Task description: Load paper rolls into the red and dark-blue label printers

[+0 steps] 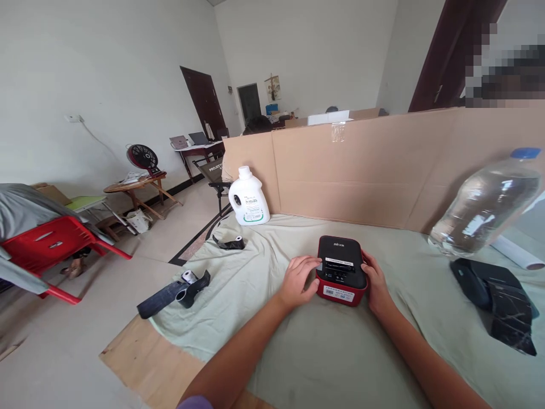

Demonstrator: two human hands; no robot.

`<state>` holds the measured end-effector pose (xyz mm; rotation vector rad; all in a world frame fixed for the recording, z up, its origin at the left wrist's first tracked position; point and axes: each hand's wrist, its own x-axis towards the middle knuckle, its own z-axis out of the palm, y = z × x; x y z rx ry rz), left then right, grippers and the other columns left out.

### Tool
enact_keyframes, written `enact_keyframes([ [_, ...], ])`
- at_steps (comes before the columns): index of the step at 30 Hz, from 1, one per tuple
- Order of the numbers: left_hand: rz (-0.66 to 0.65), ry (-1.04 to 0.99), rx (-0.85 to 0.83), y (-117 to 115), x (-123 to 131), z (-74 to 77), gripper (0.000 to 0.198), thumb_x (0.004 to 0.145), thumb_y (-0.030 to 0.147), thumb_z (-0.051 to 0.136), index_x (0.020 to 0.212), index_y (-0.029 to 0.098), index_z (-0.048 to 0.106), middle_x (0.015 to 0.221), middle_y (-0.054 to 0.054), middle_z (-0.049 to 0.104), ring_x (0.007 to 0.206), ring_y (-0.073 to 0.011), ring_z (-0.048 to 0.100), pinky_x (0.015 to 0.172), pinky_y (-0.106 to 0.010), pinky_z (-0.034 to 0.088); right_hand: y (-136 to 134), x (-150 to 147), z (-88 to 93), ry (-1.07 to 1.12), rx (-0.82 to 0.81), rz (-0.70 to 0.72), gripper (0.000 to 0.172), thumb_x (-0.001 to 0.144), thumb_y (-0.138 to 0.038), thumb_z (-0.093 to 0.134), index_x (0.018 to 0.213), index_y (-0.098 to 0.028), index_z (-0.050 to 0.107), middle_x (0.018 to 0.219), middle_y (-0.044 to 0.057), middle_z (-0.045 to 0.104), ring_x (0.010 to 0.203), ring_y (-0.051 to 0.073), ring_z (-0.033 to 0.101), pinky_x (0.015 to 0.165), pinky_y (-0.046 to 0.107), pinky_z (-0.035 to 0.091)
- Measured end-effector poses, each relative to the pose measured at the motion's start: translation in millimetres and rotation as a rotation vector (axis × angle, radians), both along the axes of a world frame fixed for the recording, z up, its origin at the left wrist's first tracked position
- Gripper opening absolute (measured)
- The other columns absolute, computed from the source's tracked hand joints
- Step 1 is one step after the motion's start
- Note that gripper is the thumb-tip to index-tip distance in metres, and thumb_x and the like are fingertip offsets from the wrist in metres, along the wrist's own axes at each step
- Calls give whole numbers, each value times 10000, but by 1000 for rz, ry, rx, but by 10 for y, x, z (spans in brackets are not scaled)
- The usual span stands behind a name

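Observation:
A small red label printer point(343, 250) with a black lid sits on the pale green cloth point(315, 363). A slot with a white strip crosses its top, and a white sticker is on its front. My left hand point(300, 279) grips its left side, fingers curled at the lid's edge and thumb near the front corner. On the opposite side, my right hand point(377, 281) holds the right wall, with some fingers hidden behind it. Both hands are closed against the printer, which rests flat.
To the left lie black strips point(159, 298) with small rolls point(236, 243). A white detergent jug point(250, 199) stands at the cardboard partition point(340, 176). Rightward are a large water bottle point(485, 204) and a black device point(494, 295) with dark film. Wooden board point(147, 355) shows beneath the cloth.

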<state>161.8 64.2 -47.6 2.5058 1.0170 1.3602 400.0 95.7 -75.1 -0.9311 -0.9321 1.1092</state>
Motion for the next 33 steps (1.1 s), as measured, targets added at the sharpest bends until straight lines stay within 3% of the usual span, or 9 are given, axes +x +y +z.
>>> enact_keyframes([
  [9, 26, -104, -71, 13, 86, 13, 388, 884, 262, 470, 1259, 203, 548, 1209, -103, 659, 1144, -246, 588, 1003, -431, 450, 12, 7, 7, -14, -19, -32, 465, 756, -396, 676, 1210, -296, 664, 1316, 44, 658, 1272, 298, 550, 1040, 434, 465],
  [12, 86, 15, -34, 114, -122, 115, 320, 900, 246, 489, 1200, 211, 596, 1160, -76, 685, 1122, -222, 598, 1003, -398, 443, 9, 14, -6, -21, -15, -17, 470, 773, -418, 674, 1229, -304, 656, 1332, 41, 650, 1283, 290, 546, 1050, 428, 461],
  [14, 220, 138, -16, 233, -437, 219, 258, 920, 242, 481, 1123, 218, 639, 1157, -67, 699, 1141, -226, 595, 1029, -411, 416, 12, 22, -22, -21, -8, -2, 486, 783, -432, 670, 1251, -304, 646, 1346, 42, 643, 1292, 287, 543, 1058, 427, 458],
  [16, 492, 224, -86, 375, -849, 326, 269, 946, 244, 451, 1122, 213, 652, 1228, -82, 680, 1207, -246, 563, 1065, -439, 379, 15, 28, -37, -22, -2, 2, 498, 785, -440, 671, 1263, -303, 638, 1357, 41, 636, 1294, 284, 544, 1063, 425, 458],
  [18, 805, 359, -264, 514, -1268, 406, 365, 949, 263, 462, 1285, 209, 594, 1378, -112, 599, 1315, -271, 487, 1116, -463, 327, 18, 31, -46, -29, 10, 3, 498, 788, -441, 669, 1267, -306, 635, 1369, 35, 629, 1296, 279, 544, 1069, 421, 457],
  [20, 926, 506, -450, 629, -1609, 444, 467, 914, 263, 524, 1380, 231, 537, 1469, -116, 526, 1378, -298, 433, 1161, -508, 259, 18, 33, -50, -39, 26, 2, 496, 793, -438, 666, 1271, -310, 634, 1379, 30, 623, 1300, 276, 542, 1074, 419, 455],
  [23, 914, 601, -586, 743, -1895, 434, 440, 842, 198, 587, 1275, 261, 631, 1437, -94, 559, 1299, -310, 526, 1143, -511, 296, 15, 34, -46, -45, 39, -1, 486, 798, -436, 664, 1267, -309, 636, 1380, 29, 621, 1307, 279, 536, 1079, 423, 451],
  [27, 898, 643, -648, 812, -1988, 415, 452, 857, 122, 504, 1277, 225, 637, 1349, -123, 611, 1186, -267, 614, 1006, -376, 442, 8, 33, -30, -44, 35, 6, 470, 806, -444, 661, 1257, -313, 637, 1365, 26, 629, 1308, 282, 534, 1088, 424, 449],
  [33, 927, 573, -701, 709, -2084, 580, 316, 846, 288, 601, 1122, 160, 686, 1134, -138, 703, 1067, -269, 657, 851, -305, 488, 5, 25, -3, -39, 38, 7, 466, 788, -416, 660, 1239, -299, 641, 1364, 27, 628, 1308, 279, 535, 1094, 429, 445],
])
